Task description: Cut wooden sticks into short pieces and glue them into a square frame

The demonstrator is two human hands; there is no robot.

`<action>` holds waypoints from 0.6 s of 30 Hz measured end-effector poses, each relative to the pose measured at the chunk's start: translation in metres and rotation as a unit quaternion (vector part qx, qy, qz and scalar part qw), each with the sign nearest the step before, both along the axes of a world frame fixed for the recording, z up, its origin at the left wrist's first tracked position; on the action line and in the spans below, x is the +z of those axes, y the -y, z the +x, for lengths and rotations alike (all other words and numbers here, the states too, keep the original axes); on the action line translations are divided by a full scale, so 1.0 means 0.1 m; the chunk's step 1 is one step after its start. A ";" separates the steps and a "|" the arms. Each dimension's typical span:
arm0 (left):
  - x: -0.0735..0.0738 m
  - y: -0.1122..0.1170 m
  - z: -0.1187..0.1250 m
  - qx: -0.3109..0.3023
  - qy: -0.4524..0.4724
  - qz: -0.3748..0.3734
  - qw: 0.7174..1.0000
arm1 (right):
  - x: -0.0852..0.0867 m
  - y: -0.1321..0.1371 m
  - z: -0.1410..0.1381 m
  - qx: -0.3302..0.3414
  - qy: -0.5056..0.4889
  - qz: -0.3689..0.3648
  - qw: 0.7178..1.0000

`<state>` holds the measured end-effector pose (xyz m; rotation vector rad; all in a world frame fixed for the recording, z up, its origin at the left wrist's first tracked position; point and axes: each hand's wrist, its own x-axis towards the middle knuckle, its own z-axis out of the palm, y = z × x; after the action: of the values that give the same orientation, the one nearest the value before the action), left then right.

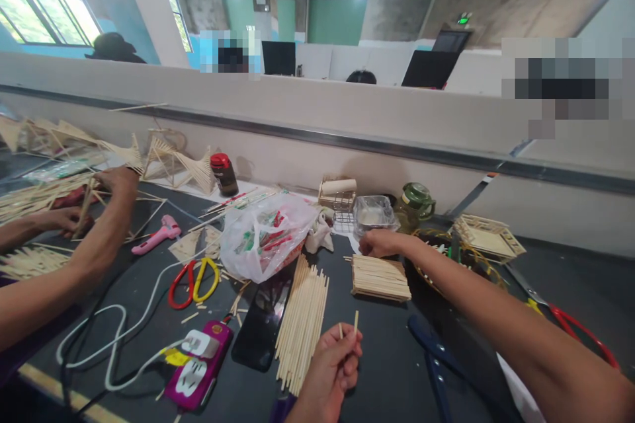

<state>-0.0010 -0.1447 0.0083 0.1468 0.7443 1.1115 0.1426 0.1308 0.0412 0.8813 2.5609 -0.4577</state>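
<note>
My left hand (336, 362) is closed in a pinch on short wooden sticks (356, 322), whose pale ends poke up past the thumb and fingers. My right hand (380, 242) reaches away from me, fingers curled downward, at the front edge of a plastic-lined container (373, 213). What those fingers hold, if anything, is hidden. Just below the right hand lies a flat block of glued sticks (380, 277). A bundle of loose wooden sticks (303, 327) lies left of the block, its lower end beside my left hand.
A plastic bag (265, 238), a dark phone (262, 324), red-and-yellow-handled scissors (193, 284) and a purple power strip (201, 363) with cables lie leftward. Dark blue scissors (436, 357) lie under my right arm. At far left, a co-worker's hands (116, 178) handle a stick frame near a pink glue gun (159, 234).
</note>
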 end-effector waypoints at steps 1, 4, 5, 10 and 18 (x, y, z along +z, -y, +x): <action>0.00 0.00 0.00 0.001 -0.001 -0.003 1.000 | 0.00 0.01 -0.01 0.004 -0.003 0.002 1.000; 0.01 -0.01 -0.01 0.000 -0.002 -0.006 1.000 | 0.00 0.02 -0.04 0.010 -0.008 0.016 1.000; 0.01 -0.01 -0.01 0.000 -0.003 -0.007 1.000 | 0.00 0.03 -0.05 0.009 -0.009 0.021 1.000; -0.01 -0.02 0.00 0.002 -0.010 -0.012 1.000 | 0.02 0.05 -0.05 -0.003 -0.017 0.040 0.999; -0.03 -0.03 0.00 -0.005 -0.029 0.002 1.000 | 0.02 0.07 -0.07 -0.012 -0.005 0.042 0.999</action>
<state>-0.0013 -0.1418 0.0050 0.1861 0.7926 1.1039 0.1356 0.1240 0.0434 0.9426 2.5988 -0.3639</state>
